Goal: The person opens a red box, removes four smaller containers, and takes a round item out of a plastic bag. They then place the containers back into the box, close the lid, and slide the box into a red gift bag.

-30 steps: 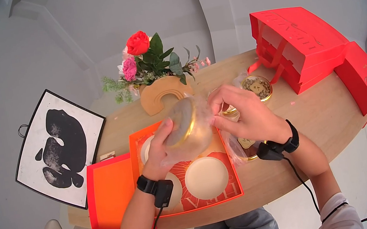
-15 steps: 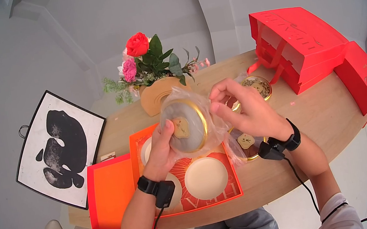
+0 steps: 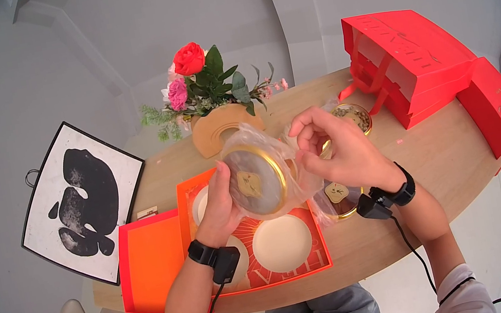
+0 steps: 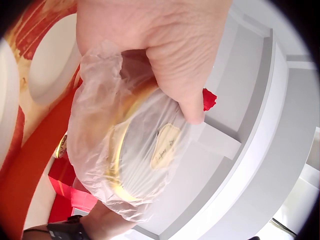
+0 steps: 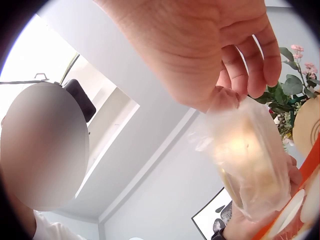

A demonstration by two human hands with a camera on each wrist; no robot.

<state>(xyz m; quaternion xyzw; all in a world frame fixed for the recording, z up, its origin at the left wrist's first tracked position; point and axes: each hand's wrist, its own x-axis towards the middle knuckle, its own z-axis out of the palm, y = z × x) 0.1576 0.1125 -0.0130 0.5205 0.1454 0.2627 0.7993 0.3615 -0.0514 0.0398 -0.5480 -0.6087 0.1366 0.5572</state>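
Note:
My left hand grips a round, clear-topped jar with a gold rim, inside a thin plastic bag. A small cream label shows on its top, and the thumb lies along its edge. My right hand is just right of the jar. In the right wrist view its thumb and index finger pinch the gathered end of the bag. Held up tilted, the jar is over an orange box with round pale recesses. Similar jars, one partly bagged and one farther back, stand on the table.
An orange panel lies left of the box. Behind the hands, flowers stand in an arched wooden vase. A framed black-and-white picture leans at left, and a red gift bag is at the back right.
The left hand has turned the jar so its labelled top faces the head camera. The right hand has shifted slightly right, and the bag stretches between the hands.

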